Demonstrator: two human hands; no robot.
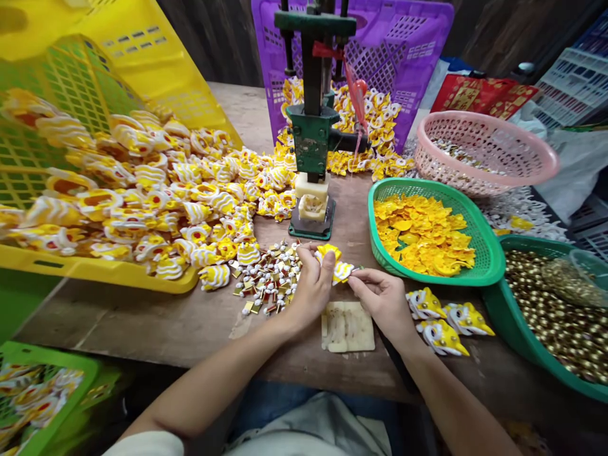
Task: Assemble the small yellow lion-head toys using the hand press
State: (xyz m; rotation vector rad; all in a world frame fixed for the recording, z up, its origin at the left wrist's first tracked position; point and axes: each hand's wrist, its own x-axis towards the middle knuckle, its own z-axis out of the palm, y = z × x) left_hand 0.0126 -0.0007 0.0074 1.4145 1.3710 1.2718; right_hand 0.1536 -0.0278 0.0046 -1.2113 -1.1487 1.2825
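Observation:
My left hand is closed round a small yellow-and-white striped plastic piece, thumb on top. Against the right end of that piece, my right hand pinches with thumb and forefinger. A thin, dark bit shows at those fingertips, too small to name. Below the hands lies a square, worn, cream-coloured pad. Left of my left hand is a pile of small gold, red and white parts. Three yellow-and-white pieces with gold beads lie right of my right hand.
A green hand press stands behind the hands. At left, a tipped yellow crate spills striped pieces. A purple crate stands behind. Right are a green basket of yellow parts, a pink basket and a green tub of gold beads.

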